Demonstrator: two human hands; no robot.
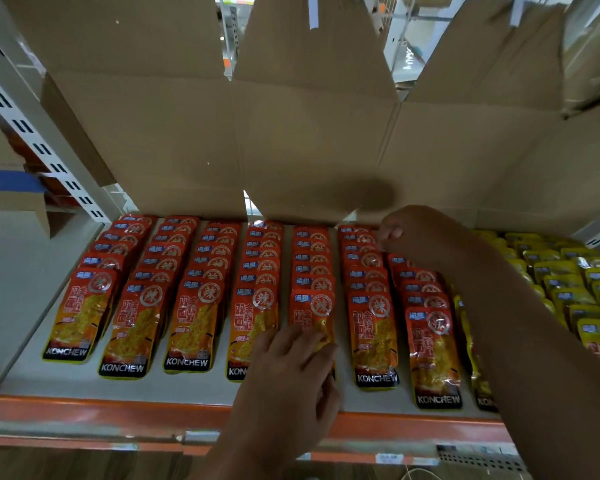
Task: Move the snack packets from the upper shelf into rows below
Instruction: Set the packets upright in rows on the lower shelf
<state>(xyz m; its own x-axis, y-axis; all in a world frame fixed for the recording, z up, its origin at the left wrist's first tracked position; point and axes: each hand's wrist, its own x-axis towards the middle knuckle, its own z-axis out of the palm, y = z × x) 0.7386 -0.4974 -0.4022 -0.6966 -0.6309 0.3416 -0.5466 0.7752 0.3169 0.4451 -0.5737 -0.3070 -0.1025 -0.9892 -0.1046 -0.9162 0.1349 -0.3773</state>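
**Red snack packets in rows on the lower shelf, both hands among them**

Nearest, across the bottom of the frame, runs the orange front edge of the shelf (84, 407). Just above it, at lower centre, the left hand (291, 375) lies palm down with its fingers fairly straight. They rest on the lower half of the front packet (312, 310) in the fifth row from the left, without curling round it.

The red packets (194, 306) are glossy red-orange pouches. Each has a blue logo at the top, a round red stamp, a picture of yellow food and a black "KONCHEW" band at the foot. They lie in seven overlapping rows running from front to back across the middle of the frame, and the seventh row (430, 341) stops short of the back.

At the right of the frame, rows of yellow packets (568, 282) of the same shape lie partly hidden behind the right forearm.

Further back, at centre right, the right hand (420, 233) reaches over the rear of the sixth row. Its fingers are curled, and whether they pinch a packet cannot be told.

Behind the rows, open cardboard boxes (291, 133) fill the upper frame with their flaps up. What they hold is hidden. A slotted white upright (32, 133) slants across the upper left.
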